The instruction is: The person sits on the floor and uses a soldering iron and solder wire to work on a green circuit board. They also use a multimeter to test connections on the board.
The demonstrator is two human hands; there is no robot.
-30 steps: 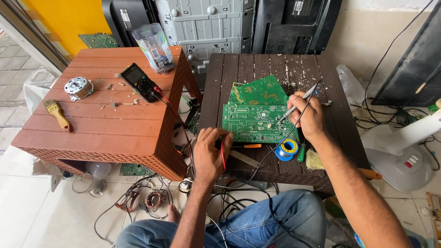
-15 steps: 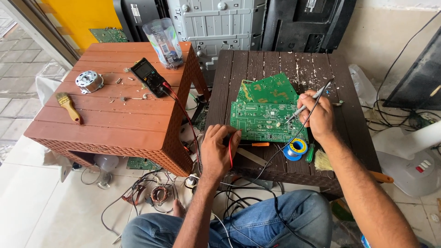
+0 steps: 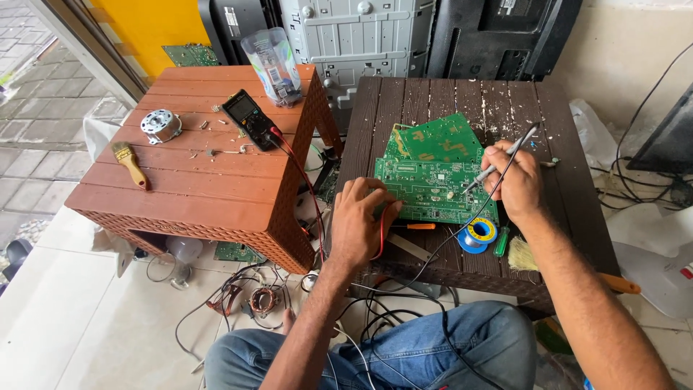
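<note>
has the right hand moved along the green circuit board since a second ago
No. The right hand holds its probe at the board's right edge, just above the solder spool, as before.

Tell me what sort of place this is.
Probably an informal electronics repair spot. The right hand holds a soldering iron to a green circuit board, a multimeter lies on the red-brown table, and opened TV backs stand behind.

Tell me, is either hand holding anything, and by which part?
The right hand grips a soldering iron around mid-handle, tip down on the green circuit board. The left hand pinches a red probe lead at the board's edge.
</note>
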